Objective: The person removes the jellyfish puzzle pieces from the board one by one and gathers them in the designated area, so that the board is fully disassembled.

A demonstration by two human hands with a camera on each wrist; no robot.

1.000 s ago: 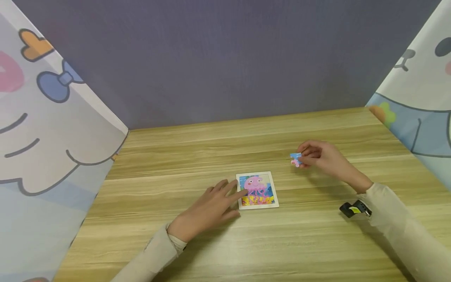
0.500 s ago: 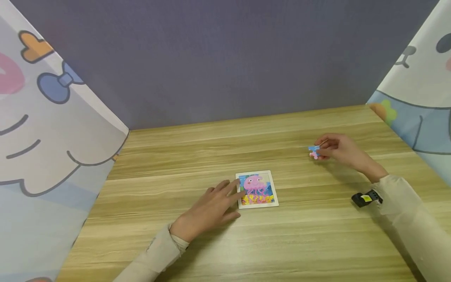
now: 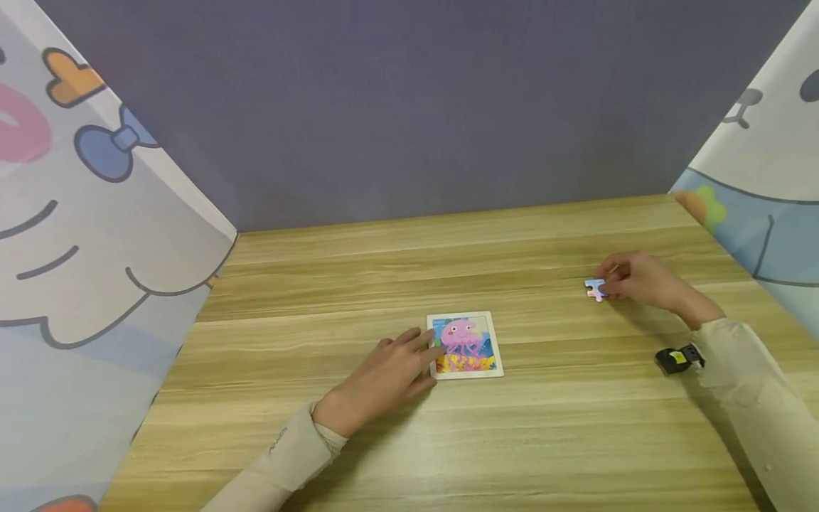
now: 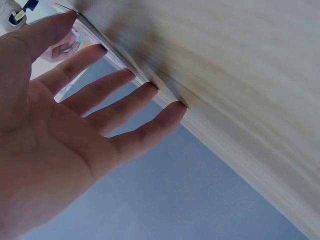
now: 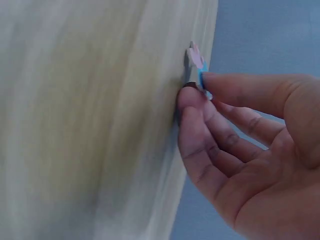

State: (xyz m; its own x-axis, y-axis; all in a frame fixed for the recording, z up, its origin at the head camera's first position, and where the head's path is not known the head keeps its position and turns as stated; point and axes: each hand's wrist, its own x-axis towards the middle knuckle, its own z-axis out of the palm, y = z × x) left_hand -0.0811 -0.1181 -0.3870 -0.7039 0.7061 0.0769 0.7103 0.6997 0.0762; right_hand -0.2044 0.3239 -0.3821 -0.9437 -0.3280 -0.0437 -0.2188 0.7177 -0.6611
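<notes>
Though small, puzzle piece (image 3: 595, 286) farther right

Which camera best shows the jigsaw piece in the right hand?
The head view: it shows the jigsaw piece from above, with its knobbed outline and blue and pink print. The right wrist view is closer but nearly edge-on; the left wrist view shows at most a tiny blurred speck.

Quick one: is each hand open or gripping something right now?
Left hand: open, fingers spread, fingertips at the left edge of the jellyfish puzzle.
Right hand: closed on a puzzle piece, pinched between thumb and fingers.
</notes>
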